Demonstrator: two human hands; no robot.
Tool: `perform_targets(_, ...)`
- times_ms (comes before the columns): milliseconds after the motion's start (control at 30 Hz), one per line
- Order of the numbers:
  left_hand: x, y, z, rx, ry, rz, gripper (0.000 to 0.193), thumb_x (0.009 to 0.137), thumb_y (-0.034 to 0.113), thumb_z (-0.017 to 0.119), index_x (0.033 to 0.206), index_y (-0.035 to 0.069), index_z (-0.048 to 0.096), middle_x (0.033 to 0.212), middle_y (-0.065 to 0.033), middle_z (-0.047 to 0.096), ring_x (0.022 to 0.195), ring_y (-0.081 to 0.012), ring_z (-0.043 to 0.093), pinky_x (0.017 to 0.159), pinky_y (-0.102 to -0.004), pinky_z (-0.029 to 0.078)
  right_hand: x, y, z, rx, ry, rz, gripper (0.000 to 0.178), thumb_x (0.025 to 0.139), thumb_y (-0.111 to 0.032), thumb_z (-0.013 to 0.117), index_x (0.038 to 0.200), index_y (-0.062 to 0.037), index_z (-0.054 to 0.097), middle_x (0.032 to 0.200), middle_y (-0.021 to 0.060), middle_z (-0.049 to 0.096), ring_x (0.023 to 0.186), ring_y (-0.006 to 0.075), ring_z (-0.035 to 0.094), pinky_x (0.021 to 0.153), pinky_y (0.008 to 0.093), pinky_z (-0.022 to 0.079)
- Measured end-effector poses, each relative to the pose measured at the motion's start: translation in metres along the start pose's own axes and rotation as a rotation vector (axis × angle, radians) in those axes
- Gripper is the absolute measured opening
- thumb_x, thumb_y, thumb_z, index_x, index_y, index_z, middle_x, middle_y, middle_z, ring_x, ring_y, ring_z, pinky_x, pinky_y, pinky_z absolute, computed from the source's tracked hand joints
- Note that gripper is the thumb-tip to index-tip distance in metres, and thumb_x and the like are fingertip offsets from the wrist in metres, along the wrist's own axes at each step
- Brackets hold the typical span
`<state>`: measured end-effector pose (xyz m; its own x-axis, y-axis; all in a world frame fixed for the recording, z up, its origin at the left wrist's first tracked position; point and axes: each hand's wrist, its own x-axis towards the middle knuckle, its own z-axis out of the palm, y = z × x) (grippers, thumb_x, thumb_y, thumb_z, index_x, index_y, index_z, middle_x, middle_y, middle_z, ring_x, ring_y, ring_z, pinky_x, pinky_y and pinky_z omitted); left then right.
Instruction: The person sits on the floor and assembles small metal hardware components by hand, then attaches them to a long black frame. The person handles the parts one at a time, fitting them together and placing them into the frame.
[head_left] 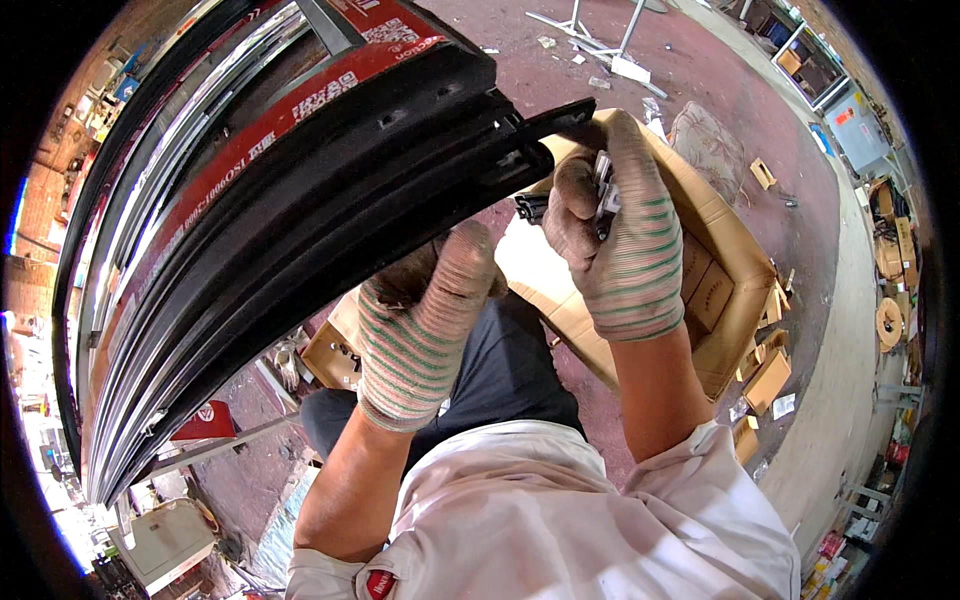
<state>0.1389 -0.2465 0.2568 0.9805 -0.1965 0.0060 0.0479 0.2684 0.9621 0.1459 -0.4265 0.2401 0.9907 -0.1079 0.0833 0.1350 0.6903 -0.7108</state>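
Note:
A long stack of black frame profiles (300, 210), partly wrapped in red printed film, reaches from the left to the middle. My left hand (420, 325), in a striped knit glove, is closed around the underside of the lowest profile; its fingertips are partly hidden. Beside the profile's right end, my gloved right hand (635, 245) is closed on several small black and silver fittings (605, 195). Their exact kind does not show. The index finger of that hand touches the profile's tip.
Below my right hand stands an open cardboard box (735, 255) with smaller cartons inside. Small boxes (768, 380) and scraps litter the red floor to its right. A cushion (705, 140) lies beyond. Near my left knee is a small carton (330, 355) of parts.

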Motion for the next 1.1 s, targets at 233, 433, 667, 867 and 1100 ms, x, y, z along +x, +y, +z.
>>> perform_targets(233,-0.009,-0.011,-0.004,0.15,-0.126,-0.195,0.029,0.096,0.03,0.072,0.083,0.004,0.07,0.067,0.0049,0.059,0.057,-0.0025,0.048,0.052,-0.0202,0.035,-0.013,0.016,-0.002,0.426,0.091,0.137,0.049,0.103,-0.041,0.054,0.123,0.0027,0.06,0.088,0.0096,0.07,0.07,0.0191,0.068,0.051,0.0264,0.056)
perform_targets(433,-0.008,-0.012,-0.002,0.26,-0.19,-0.265,0.024,0.095,0.025,0.074,0.092,0.001,0.071,0.076,0.0045,0.065,0.071,-0.0013,0.054,0.063,-0.0191,0.044,-0.021,0.018,-0.001,0.506,0.135,0.124,0.045,0.105,-0.035,0.051,0.127,0.0032,0.054,0.112,0.0189,0.066,0.103,0.0343,0.069,0.086,0.0431,0.062)
perform_targets(667,-0.011,-0.021,0.005,0.33,-0.221,-0.182,0.022,0.094,0.021,0.074,0.094,-0.001,0.07,0.078,-0.0021,0.07,0.072,-0.0055,0.061,0.065,-0.0228,0.049,-0.023,0.022,0.005,0.447,0.11,0.072,0.049,0.105,-0.035,0.047,0.132,0.0064,0.051,0.118,0.0196,0.067,0.108,0.0334,0.068,0.094,0.044,0.059)
perform_targets(867,-0.012,-0.025,0.005,0.46,-0.215,-0.039,0.023,0.091,0.02,0.077,0.094,-0.001,0.069,0.076,-0.0045,0.07,0.071,-0.0057,0.06,0.064,-0.0241,0.05,-0.024,0.024,0.015,0.351,0.159,0.062,0.054,0.103,-0.039,0.048,0.133,0.0059,0.05,0.119,0.0173,0.066,0.107,0.0303,0.067,0.096,0.043,0.056)
perform_targets(1100,-0.014,-0.034,0.01,0.383,-0.17,-0.049,0.025,0.088,0.018,0.08,0.097,-0.002,0.069,0.08,-0.0042,0.07,0.073,-0.0053,0.06,0.064,-0.0235,0.051,-0.023,0.028,0.02,0.224,0.158,0.011,0.051,0.103,-0.042,0.05,0.128,0.0024,0.052,0.114,0.015,0.062,0.105,0.0281,0.064,0.096,0.0431,0.054)
